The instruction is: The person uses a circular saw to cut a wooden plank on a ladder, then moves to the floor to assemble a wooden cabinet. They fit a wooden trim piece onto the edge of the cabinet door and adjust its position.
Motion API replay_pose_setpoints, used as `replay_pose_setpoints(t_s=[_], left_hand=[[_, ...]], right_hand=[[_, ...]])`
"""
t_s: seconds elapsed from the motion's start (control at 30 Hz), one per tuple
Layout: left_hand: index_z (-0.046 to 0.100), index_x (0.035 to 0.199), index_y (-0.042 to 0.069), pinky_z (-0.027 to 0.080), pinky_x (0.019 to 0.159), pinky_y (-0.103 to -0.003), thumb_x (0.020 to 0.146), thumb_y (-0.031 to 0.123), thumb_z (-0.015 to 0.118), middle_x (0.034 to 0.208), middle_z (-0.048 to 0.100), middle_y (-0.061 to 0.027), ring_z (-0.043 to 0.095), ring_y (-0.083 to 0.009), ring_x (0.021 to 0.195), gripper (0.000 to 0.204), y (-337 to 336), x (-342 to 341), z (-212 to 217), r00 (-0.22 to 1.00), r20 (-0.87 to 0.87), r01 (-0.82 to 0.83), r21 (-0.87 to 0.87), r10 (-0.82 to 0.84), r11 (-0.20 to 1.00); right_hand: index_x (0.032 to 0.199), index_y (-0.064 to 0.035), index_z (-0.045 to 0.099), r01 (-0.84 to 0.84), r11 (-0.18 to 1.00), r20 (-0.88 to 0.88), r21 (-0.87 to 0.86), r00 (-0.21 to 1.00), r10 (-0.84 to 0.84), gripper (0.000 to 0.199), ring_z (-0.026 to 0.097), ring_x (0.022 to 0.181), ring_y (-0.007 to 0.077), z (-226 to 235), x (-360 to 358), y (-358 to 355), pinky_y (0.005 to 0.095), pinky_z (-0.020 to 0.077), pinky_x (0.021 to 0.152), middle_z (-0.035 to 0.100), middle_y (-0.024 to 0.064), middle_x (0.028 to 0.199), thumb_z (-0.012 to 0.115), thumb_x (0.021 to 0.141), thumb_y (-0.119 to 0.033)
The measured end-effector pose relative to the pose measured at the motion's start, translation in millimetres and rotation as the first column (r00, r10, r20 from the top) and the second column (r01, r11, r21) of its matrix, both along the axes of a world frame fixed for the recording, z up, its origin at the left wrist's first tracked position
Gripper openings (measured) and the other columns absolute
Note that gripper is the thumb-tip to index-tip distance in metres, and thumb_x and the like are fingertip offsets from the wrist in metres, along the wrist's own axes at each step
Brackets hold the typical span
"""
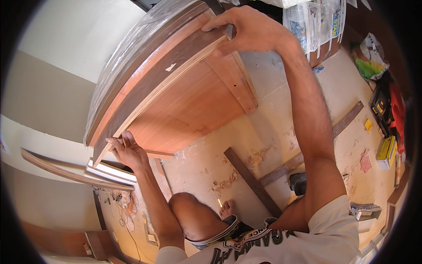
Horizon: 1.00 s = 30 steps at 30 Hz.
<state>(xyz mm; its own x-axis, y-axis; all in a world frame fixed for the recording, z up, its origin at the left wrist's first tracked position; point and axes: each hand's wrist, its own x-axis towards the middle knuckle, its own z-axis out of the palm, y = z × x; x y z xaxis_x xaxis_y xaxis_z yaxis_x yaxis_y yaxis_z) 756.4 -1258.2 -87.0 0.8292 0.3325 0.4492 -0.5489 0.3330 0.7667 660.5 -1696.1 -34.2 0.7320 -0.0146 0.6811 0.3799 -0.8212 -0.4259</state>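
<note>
A large framed wooden panel stands tilted on its edge in front of me, with a reddish-brown face and a pale ply edge strip along its dark brown top side. My right hand is closed over its far upper corner, fingers on the dark side and thumb near the ply edge. Around the near lower-left end my left hand is closed, its fingers partly hidden behind the edge. Right behind the panel stand more brown boards covered with clear plastic wrap.
Two dark wooden strips lie on the dusty floor. At right are a yellow box, a black tool case and a colourful bag. A curved-looking board and tangled cables are at left.
</note>
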Motion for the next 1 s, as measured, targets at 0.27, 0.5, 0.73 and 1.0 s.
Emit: replay_pose_setpoints(t_s=[0.27, 0.5, 0.73, 1.0], left_hand=[[0.051, 0.099, 0.008, 0.065, 0.077, -0.029, 0.100, 0.046, 0.072, 0.092, 0.056, -0.0018, 0.067, -0.0153, 0.085, 0.044, -3, 0, -2, 0.999, -0.022, -0.049, 0.005, 0.050, 0.999], [0.051, 0.101, 0.007, 0.064, 0.074, -0.027, 0.099, 0.048, 0.073, 0.093, 0.057, -0.0024, 0.069, -0.0159, 0.086, 0.046, -2, -1, -3, 0.999, -0.005, -0.038, 0.040, 0.038, 0.998], [0.051, 0.103, 0.007, 0.063, 0.072, -0.026, 0.098, 0.050, 0.073, 0.094, 0.058, -0.0024, 0.070, -0.0153, 0.086, 0.048, -2, -2, -2, 0.996, -0.048, -0.076, 0.049, 0.078, 0.996], [0.052, 0.105, 0.007, 0.061, 0.071, -0.025, 0.099, 0.051, 0.071, 0.098, 0.057, -0.0024, 0.070, -0.0152, 0.086, 0.048, -3, -3, -2, 0.991, -0.084, -0.098, 0.051, 0.102, 0.994]], right_hand=[[0.115, 0.0013, 0.076, -0.244, 0.969, 0.047, 0.036, 0.969, 0.242, 0.052, 0.067, 0.087, 0.0282, 7, -1, -10, 0.0368, 0.0548, 0.079, 0.072, 0.0165, 0.118, 0.087, 0.072, -0.026], [0.118, 0.0067, 0.072, -0.320, 0.945, 0.033, 0.069, 0.947, 0.318, 0.060, 0.066, 0.082, 0.0275, 6, 5, -13, 0.0373, 0.0551, 0.074, 0.072, 0.0197, 0.118, 0.088, 0.070, -0.025], [0.120, 0.0081, 0.071, -0.281, 0.957, -0.010, 0.075, 0.959, 0.283, 0.062, 0.067, 0.081, 0.0269, 8, 4, -11, 0.0367, 0.0548, 0.074, 0.072, 0.0215, 0.113, 0.088, 0.071, -0.025], [0.124, 0.0069, 0.071, -0.263, 0.963, -0.010, 0.061, 0.964, 0.265, 0.066, 0.067, 0.076, 0.0262, 12, 1, -11, 0.0365, 0.0538, 0.070, 0.073, 0.0208, 0.097, 0.087, 0.071, -0.029]])
